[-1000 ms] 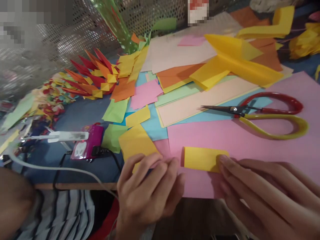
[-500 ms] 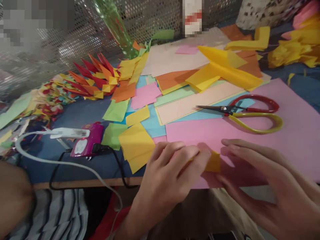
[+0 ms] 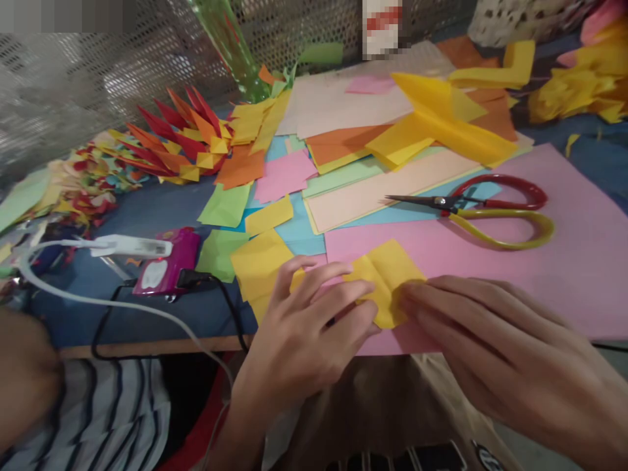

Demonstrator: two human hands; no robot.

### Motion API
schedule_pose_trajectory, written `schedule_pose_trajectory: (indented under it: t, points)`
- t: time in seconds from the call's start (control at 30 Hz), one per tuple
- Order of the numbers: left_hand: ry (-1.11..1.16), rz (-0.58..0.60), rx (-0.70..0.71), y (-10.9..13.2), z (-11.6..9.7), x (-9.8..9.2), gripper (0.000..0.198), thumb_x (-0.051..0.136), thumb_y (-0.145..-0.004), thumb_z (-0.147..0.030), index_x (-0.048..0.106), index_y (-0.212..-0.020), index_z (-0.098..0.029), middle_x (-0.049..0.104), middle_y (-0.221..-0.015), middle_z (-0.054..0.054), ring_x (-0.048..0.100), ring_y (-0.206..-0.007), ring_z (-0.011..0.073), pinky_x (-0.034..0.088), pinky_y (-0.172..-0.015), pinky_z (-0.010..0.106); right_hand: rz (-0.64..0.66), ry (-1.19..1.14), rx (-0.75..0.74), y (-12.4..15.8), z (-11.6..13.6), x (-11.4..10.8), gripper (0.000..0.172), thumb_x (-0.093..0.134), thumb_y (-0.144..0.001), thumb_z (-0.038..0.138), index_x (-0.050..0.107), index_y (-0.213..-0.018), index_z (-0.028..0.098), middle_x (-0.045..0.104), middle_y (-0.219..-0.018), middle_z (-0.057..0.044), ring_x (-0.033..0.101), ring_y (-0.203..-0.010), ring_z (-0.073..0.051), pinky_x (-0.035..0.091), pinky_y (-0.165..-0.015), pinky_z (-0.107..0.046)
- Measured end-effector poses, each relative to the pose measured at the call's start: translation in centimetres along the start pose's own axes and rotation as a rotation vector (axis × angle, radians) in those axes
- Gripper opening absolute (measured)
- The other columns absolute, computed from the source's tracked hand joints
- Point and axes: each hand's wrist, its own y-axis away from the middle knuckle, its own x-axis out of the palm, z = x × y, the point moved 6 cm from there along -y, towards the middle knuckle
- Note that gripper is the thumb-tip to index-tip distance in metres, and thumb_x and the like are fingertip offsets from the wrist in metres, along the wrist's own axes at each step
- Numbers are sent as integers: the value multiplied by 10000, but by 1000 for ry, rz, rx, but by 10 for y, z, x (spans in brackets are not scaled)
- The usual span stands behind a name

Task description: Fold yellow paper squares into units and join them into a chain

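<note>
A small folded yellow paper piece (image 3: 385, 278) lies on a big pink sheet (image 3: 564, 261) near the table's front edge. My left hand (image 3: 307, 327) rests on the yellow piece's left side, fingers stretched and pressing it down. My right hand (image 3: 490, 347) comes in from the right, with its fingertips touching the piece's right lower edge. Both hands pin the paper flat between them. A second yellow paper (image 3: 258, 265) lies just left of my left hand.
Red and yellow scissors (image 3: 485, 206) lie on the pink sheet behind my hands. Coloured paper sheets (image 3: 373, 163) cover the table's middle. Red and orange folded spikes (image 3: 176, 140) sit at the back left. A magenta device (image 3: 169, 268) with cables lies at the left, near a striped sleeve (image 3: 98, 412).
The yellow piece has been turned and partly unfolded from a flat strip to a wider, angled shape. My left hand moved right onto it; my right hand shifted in at its right edge.
</note>
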Motion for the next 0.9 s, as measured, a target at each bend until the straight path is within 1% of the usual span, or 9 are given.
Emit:
schedule_pose_trajectory:
  t: [0.1, 0.2, 0.27, 0.33, 0.5, 0.6, 0.7, 0.8, 0.9]
  points:
    - [56, -23, -36, -3, -2, 2, 42, 768, -1050, -226, 754, -1089, -232, 827, -1223, -29, 714, -1232, 242, 466, -1141, 479, -8, -17, 0, 4, 0, 1, 325, 570, -1033, 25, 742, -1300, 92, 681, -1469, -89, 622, -1364, -261, 465, -1236, -412]
    - [148, -50, -183, -8, 0, 4, 21, 728, -1061, -191, 728, -1067, -211, 816, -1136, -13, 707, -1119, 202, 528, -1056, 416, 6, -30, -15, 9, -2, 3, 360, 570, -1050, 50, 718, -1374, 106, 641, -1540, -83, 614, -1400, -254, 447, -1270, -414]
    - [205, -30, -294, -11, 2, 7, 45, 688, -1078, -192, 710, -1041, -204, 793, -1105, 6, 677, -1091, 204, 537, -1016, 407, 14, -49, -40, 11, -2, 2, 421, 570, -1047, 53, 675, -1453, 92, 600, -1591, -102, 598, -1441, -284, 450, -1270, -454]
    - [236, 1, -361, -14, 2, 9, 77, 662, -1089, -196, 692, -1019, -211, 772, -1105, 16, 657, -1091, 215, 529, -1001, 419, 21, -72, -52, 12, -3, 2, 468, 583, -1032, 47, 643, -1495, 76, 584, -1604, -129, 600, -1451, -312, 481, -1241, -485]
    - [249, 22, -417, -17, 1, 10, 82, 658, -1090, -208, 668, -1012, -228, 748, -1119, 15, 649, -1090, 221, 518, -992, 435, 18, -86, -58, 10, -3, 3, 448, 593, -1024, 51, 673, -1462, 105, 623, -1557, -138, 630, -1414, -325, 526, -1194, -501]
    - [240, 25, -443, -17, 2, 12, 102, 653, -1097, -225, 679, -998, -228, 743, -1122, 8, 641, -1082, 220, 511, -995, 442, 20, -102, -35, 10, -2, 3, 394, 588, -1036, 63, 701, -1409, 120, 623, -1556, -126, 603, -1443, -311, 472, -1264, -482]
    - [230, 8, -457, -18, 2, 13, 124, 652, -1097, -218, 695, -982, -228, 740, -1104, 0, 630, -1071, 215, 505, -991, 435, 14, -117, -1, 12, 0, 3, 391, 559, -1041, 50, 699, -1397, 133, 590, -1599, -105, 548, -1508, -295, 397, -1344, -472]
    - [221, 11, -464, -19, 1, 15, 125, 659, -1087, -197, 700, -974, -228, 735, -1087, -4, 628, -1064, 213, 502, -986, 428, 9, -114, 6, 13, 2, 3, 396, 539, -1042, 47, 692, -1395, 137, 567, -1624, -98, 522, -1537, -298, 379, -1367, -485]
    - [216, 13, -460, -19, 1, 14, 124, 657, -1083, -183, 690, -971, -226, 730, -1075, -2, 634, -1045, 212, 501, -967, 424, -5, -101, 1, 12, 5, 2, 394, 575, -1016, 31, 689, -1383, 119, 564, -1623, -120, 539, -1520, -306, 382, -1362, -484]
